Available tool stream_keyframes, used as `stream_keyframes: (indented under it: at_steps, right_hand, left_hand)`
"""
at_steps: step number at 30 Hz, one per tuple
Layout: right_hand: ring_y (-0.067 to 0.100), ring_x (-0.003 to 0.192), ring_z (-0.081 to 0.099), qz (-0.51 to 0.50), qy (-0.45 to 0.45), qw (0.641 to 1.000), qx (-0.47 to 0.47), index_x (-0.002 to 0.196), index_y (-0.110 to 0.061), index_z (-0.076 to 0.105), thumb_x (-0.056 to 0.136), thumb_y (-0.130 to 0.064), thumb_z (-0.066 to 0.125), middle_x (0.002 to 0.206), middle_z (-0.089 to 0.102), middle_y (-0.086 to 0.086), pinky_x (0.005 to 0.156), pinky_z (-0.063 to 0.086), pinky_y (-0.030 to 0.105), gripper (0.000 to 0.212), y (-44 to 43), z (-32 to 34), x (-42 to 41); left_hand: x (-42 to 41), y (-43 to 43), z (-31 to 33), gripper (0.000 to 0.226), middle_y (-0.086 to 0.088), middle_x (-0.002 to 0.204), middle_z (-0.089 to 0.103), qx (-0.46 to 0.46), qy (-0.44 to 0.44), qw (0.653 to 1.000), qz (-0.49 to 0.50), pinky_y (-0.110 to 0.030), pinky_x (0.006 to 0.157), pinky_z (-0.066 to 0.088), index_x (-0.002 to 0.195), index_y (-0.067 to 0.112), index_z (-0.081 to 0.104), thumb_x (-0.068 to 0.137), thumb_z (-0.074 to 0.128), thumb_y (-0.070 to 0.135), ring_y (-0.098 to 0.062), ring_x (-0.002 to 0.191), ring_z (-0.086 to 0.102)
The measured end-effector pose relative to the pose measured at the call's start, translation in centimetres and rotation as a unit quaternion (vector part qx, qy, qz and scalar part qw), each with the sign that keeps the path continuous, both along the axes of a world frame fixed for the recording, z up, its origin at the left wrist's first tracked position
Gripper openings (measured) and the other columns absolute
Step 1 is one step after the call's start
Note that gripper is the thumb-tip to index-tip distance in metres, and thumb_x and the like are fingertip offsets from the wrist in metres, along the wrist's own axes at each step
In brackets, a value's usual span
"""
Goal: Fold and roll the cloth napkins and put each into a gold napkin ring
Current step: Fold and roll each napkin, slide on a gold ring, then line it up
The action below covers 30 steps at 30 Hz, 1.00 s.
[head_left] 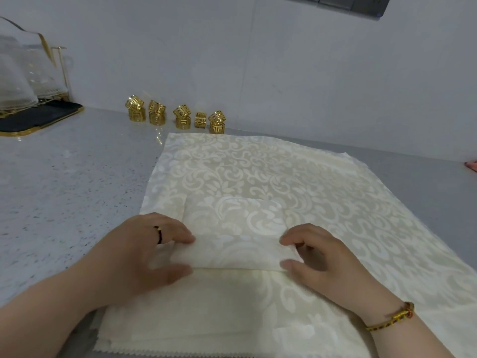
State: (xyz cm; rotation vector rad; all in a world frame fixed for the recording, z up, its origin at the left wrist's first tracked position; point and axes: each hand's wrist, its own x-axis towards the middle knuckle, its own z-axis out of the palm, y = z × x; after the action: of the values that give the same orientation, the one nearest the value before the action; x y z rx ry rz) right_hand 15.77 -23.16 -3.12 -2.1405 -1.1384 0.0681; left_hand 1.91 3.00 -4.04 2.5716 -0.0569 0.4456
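Folded damask napkin (237,244) held at both ends.
Left hand (152,249) and right hand (317,257) pinch the rectangle between thumb and curled fingers; openwork gold rings (178,117) stand behind.

Napkin (258,177) damask cloth, sheeny; rings (182,117) shiny gold, probably metal.

This looks like a home kitchen. A grey speckled stone counter (64,177) runs along a plain pale wall (284,60). At the far left, clear glasses (15,81) sit in a gold wire rack (60,71) over a black drip tray (38,117).
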Motion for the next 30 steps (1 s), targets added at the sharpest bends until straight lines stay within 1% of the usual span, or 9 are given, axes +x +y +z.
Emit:
stream_keyframes:
  at_steps: [5,9,12,16,18,21,25,28,30]
  right_hand:
    - [0.0,0.104,0.044,-0.006,0.005,0.999,-0.044,0.092,-0.046,0.055,0.058,-0.059,0.051,0.116,0.045,-0.027,0.087,0.032,0.005,0.036,-0.1,0.3,-0.1]
    - [0.002,0.083,0.054,-0.038,0.079,0.996,-0.031,0.091,-0.037,0.063,0.065,-0.053,0.061,0.097,0.064,-0.008,0.075,0.04,0.009,0.031,0.4,1.4,0.1]
    - [0.008,0.075,0.057,-0.059,0.133,0.988,-0.054,0.089,-0.028,0.065,0.08,-0.031,0.064,0.096,0.065,0.006,0.072,0.045,0.017,0.009,1.0,2.8,1.1]
    - [0.009,0.064,0.058,-0.092,0.186,0.976,-0.067,0.088,-0.017,0.063,0.085,-0.032,0.058,0.074,0.064,-0.002,0.061,0.045,0.014,0.015,2.6,3.9,2.2]
    - [0.01,0.062,0.056,-0.115,0.162,0.977,-0.08,0.088,-0.015,0.061,0.087,-0.033,0.056,0.071,0.06,-0.004,0.06,0.043,0.017,0.019,3.4,3.7,2.9]
    - [0.008,0.062,0.047,-0.156,0.087,0.98,-0.083,0.089,-0.021,0.051,0.087,-0.035,0.054,0.072,0.05,-0.007,0.06,0.037,0.02,0.015,4.4,2.5,3.4]
    - [0.003,0.073,0.044,-0.143,-0.049,0.988,-0.019,0.097,-0.023,0.048,0.085,-0.026,0.06,0.09,0.043,-0.013,0.065,0.036,0.008,0.017,4.8,0.9,3.4]
    - [0.006,0.085,0.046,-0.059,-0.173,0.983,0.023,0.09,-0.017,0.063,0.077,-0.023,0.053,0.09,0.056,-0.009,0.081,0.035,0.007,0.017,4.7,0.5,3.7]
    - [0.005,0.087,0.048,-0.009,-0.188,0.982,0.018,0.087,-0.018,0.066,0.076,-0.027,0.048,0.088,0.063,-0.009,0.084,0.035,0.011,0.022,4.4,0.4,3.8]
  left_hand:
    - [0.2,-0.6,0.3,0.057,0.064,0.112,0.006,0.03,0.036,0.998,0.033,-0.004,0.081,0.029,0.092,0.088,0.01,0.045,0.039,0.075,0.025,0.096,0.035]
    - [0.7,-0.8,0.9,0.023,0.043,0.087,0.052,-0.055,0.044,0.996,0.062,0.001,0.08,0.033,0.079,0.065,0.05,0.074,0.066,0.049,0.026,0.09,0.042]
    - [1.6,-0.4,1.4,0.031,0.032,0.092,0.051,-0.103,0.073,0.989,0.082,0.005,0.068,0.033,0.084,0.054,0.044,0.078,0.067,0.034,0.014,0.081,0.048]
    - [3.7,0.1,2.5,0.012,0.015,0.04,0.046,-0.21,0.102,0.967,0.099,-0.007,0.049,0.037,0.089,0.035,0.053,0.084,0.061,0.027,-0.001,0.045,0.048]
    - [4.6,0.3,2.8,0.008,0.012,0.034,0.043,-0.22,0.101,0.964,0.113,-0.017,0.052,0.039,0.088,0.033,0.051,0.086,0.058,0.031,-0.006,0.048,0.049]
    - [5.6,0.5,2.0,0.01,0.011,0.039,0.046,-0.19,0.067,0.968,0.152,-0.021,0.054,0.037,0.093,0.031,0.051,0.086,0.055,0.038,-0.011,0.051,0.049]
    - [6.0,0.6,0.7,0.024,0.014,0.077,0.05,-0.09,-0.024,0.979,0.179,-0.013,0.06,0.035,0.103,0.038,0.04,0.085,0.055,0.04,-0.002,0.069,0.05]
    - [5.8,0.8,0.6,0.014,0.034,0.088,0.05,-0.026,-0.098,0.991,0.082,-0.004,0.073,0.035,0.095,0.046,0.046,0.081,0.051,0.049,0.016,0.089,0.046]
    - [5.6,1.2,0.5,0.031,0.047,0.095,0.048,0.003,-0.099,0.995,0.025,0.0,0.078,0.034,0.092,0.046,0.057,0.074,0.037,0.061,0.026,0.095,0.04]
